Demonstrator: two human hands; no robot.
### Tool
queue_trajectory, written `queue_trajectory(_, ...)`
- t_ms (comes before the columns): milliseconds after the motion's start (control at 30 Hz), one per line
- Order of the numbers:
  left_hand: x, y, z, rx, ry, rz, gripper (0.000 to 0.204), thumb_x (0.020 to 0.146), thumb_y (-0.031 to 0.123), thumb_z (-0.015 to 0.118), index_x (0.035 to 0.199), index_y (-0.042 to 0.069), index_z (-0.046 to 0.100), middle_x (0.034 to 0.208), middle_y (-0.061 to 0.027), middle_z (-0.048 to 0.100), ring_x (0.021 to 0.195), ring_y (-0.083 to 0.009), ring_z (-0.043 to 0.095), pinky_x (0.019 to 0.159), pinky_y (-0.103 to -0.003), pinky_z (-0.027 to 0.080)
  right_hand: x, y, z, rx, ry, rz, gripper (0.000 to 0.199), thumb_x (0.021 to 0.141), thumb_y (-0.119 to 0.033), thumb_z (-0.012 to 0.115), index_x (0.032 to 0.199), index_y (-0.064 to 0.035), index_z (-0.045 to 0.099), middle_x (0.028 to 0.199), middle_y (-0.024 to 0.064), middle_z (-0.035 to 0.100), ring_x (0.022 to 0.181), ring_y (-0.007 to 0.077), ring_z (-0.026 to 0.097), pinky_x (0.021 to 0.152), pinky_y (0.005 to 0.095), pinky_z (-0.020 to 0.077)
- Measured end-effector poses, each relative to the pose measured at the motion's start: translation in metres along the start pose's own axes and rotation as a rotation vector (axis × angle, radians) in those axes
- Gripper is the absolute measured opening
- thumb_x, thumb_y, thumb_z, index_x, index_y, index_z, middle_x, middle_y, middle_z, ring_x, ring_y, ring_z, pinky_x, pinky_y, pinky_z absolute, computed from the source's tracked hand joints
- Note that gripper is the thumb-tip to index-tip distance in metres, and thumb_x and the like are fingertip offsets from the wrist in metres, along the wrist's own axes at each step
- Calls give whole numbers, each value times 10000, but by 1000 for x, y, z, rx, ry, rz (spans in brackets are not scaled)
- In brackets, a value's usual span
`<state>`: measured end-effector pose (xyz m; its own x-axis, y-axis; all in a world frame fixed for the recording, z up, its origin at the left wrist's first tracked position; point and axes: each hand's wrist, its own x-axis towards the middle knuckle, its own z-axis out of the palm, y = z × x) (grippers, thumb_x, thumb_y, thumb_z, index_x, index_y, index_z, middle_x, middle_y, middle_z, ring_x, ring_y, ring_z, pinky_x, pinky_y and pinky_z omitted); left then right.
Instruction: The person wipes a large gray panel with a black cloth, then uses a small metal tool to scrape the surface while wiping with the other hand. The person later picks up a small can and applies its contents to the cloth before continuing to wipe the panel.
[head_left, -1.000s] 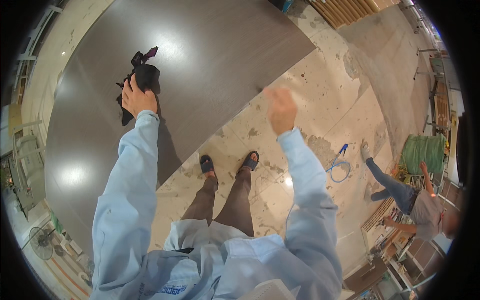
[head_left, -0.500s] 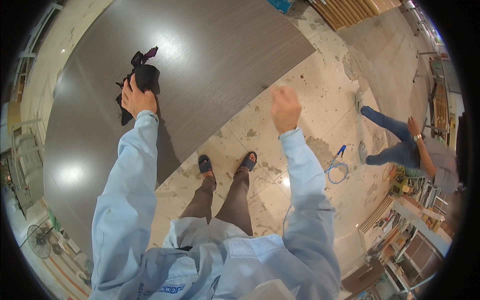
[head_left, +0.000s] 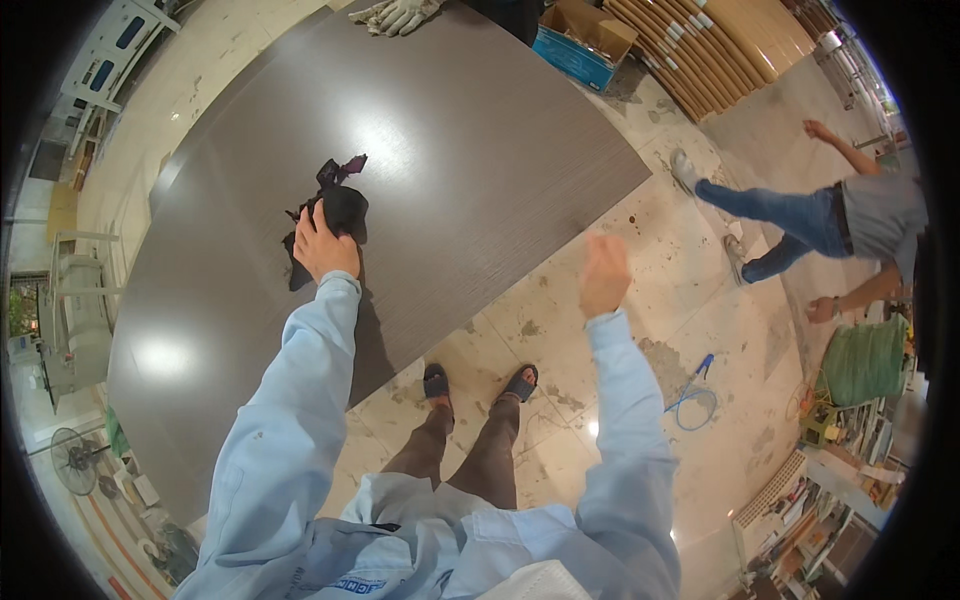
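Note:
A large grey-brown wood-grain panel lies flat in front of me. On it, left of the middle, is a bunched black cloth with ragged ends, one of them dark purple. My left hand presses down on this cloth, its fingers curled around the near side. Beyond the panel's right edge, over the floor, my right hand is raised and blurred. Its fingers look curled in, and whatever they may hold is hidden.
At the far edge rests another person's gloved hand. A blue carton and stacked brown boards stand beyond the far right corner. Someone in jeans walks at right. A blue hose lies coiled on the floor.
My view has shifted, bringing the gloved hand and more of the carton into sight. The walking person has changed stride. My left hand stays on the cloth, and my right stays raised.

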<state>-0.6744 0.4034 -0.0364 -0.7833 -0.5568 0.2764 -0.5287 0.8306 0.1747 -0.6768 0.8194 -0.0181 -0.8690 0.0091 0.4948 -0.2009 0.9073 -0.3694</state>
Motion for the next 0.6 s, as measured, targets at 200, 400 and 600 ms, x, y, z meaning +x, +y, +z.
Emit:
queue_trajectory(200,2,-7,7,-4,53,35,704,813,139,632,1496,238,490,1558,-94,469,1432,-314,431,1181,-502,295,-22,-5,-5,134,-121,-262,194,840,-64,640,1016,-99,713,925,89,649,889,306,632,707,415,522)
queue_trajectory(400,3,-9,4,10,25,24,701,837,140,618,1513,246,467,1574,-87,455,1451,-310,409,1190,-506,284,60,76,14,-134,113,-13,135,875,-84,644,989,-122,706,947,65,639,916,289,625,731,414,535)
queue_trajectory(600,1,-7,2,-10,3,11,697,842,141,605,1515,258,464,1578,-93,448,1457,-319,399,1199,-503,273,-21,13,17,221,28,-347,100,914,-90,677,971,-124,752,887,78,671,814,299,649,678,420,535)
